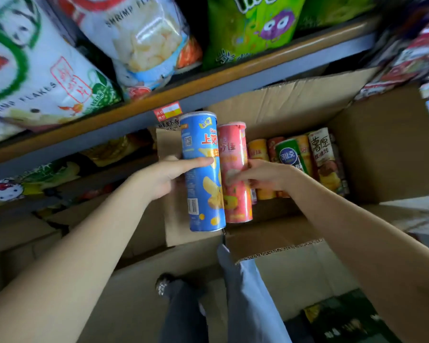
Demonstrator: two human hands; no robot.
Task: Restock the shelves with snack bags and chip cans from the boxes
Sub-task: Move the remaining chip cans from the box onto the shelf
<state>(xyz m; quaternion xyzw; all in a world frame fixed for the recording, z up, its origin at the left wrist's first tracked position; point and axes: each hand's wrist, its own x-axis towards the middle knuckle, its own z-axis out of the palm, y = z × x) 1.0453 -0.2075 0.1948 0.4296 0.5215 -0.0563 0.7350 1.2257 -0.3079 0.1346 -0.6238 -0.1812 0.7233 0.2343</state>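
My left hand [167, 173] grips a tall blue chip can [203, 174], held upright over an open cardboard box [382, 149]. Right beside it, touching, my right hand [260, 177] holds a pink chip can [234, 174]. Behind my right hand, several more chip cans [300, 157] in yellow, orange, green and white lie packed in the box. Above, a wood-edged shelf [208, 82] carries snack bags: white shrimp flakes bags [42, 68] at the left and a green bag [248, 28] at the right.
A lower shelf at the left holds more snack bags [35, 179]. Other cardboard boxes [139, 293] stand below it and around my legs [208, 305]. Red packets [411, 60] hang at the upper right. A price tag [167, 111] sticks on the shelf edge.
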